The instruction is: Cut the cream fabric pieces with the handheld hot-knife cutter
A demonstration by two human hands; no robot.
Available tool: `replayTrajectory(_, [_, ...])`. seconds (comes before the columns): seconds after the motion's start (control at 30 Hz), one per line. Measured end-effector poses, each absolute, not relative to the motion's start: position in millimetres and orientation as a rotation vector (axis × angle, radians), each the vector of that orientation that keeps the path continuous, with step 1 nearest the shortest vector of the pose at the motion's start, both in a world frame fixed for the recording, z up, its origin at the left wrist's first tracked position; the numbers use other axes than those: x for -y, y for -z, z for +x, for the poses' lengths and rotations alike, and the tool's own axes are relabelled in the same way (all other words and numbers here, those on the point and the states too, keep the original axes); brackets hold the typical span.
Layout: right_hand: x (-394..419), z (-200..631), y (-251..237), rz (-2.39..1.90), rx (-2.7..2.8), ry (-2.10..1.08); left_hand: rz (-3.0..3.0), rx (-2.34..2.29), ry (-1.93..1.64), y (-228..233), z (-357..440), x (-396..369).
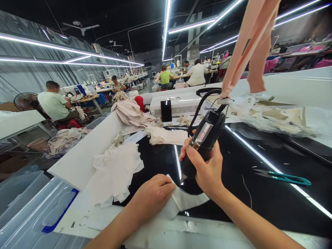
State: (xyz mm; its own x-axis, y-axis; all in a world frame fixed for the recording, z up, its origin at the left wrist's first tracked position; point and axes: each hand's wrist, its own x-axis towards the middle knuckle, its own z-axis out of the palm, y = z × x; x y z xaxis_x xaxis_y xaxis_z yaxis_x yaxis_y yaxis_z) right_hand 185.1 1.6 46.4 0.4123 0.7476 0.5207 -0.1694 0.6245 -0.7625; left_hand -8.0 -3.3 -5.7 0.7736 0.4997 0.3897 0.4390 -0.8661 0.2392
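Gripping a black handheld cutter (204, 141) in the right hand (207, 169), fingers wrapped tight, long axis tilted, tip down-left toward a white fabric piece (181, 202). Pressing that piece flat just left of the tip, left hand (153, 197) palm-down on the dark counter (259, 193). Off right, teal scissors (285, 177).

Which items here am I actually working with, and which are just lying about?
In use: right hand gripping black handheld tool; left hand pressing white fabric piece.

Lying about: teal snips, loose white fabric scraps, white machine box, red bottle.
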Motion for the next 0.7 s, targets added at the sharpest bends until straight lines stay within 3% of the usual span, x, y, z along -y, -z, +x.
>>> replayTrajectory(0.7, [5, 173, -48, -0.725, 1.025, -0.619, 2.852, -0.775, -0.765, 10, -13, 11])
